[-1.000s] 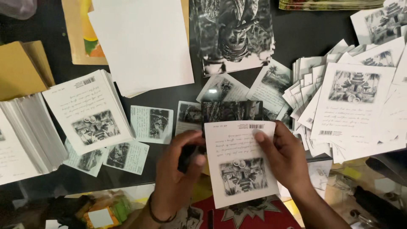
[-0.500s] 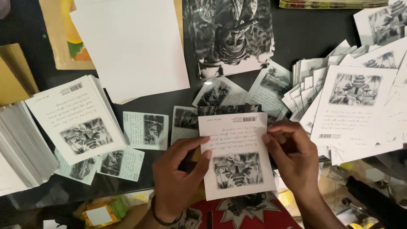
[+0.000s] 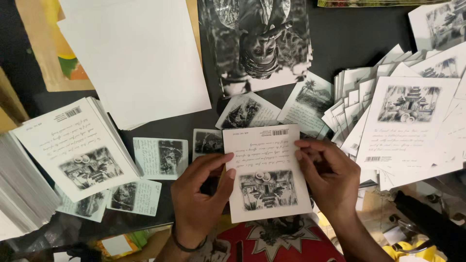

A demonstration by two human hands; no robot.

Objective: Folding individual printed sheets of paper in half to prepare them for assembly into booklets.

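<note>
I hold a white printed card (image 3: 266,170) with script text, a barcode and a small black-and-white picture, flat above the dark table. My left hand (image 3: 199,199) grips its left edge with the thumb on top. My right hand (image 3: 330,182) grips its right edge, fingertips on the face. A stack of matching cards (image 3: 80,145) lies to the left. A fanned, messy pile of the same cards (image 3: 407,126) lies to the right.
Small picture cards (image 3: 160,157) lie scattered on the dark table (image 3: 349,43) around my hands. A blank white sheet (image 3: 136,53) and a large black-and-white photo print (image 3: 259,43) lie at the back. A red patterned item (image 3: 276,245) lies beneath the card.
Both hands have shifted the card slightly up and to the right. The left thumb now rests on the card's left edge. The view has drifted, so the left stack appears lower.
</note>
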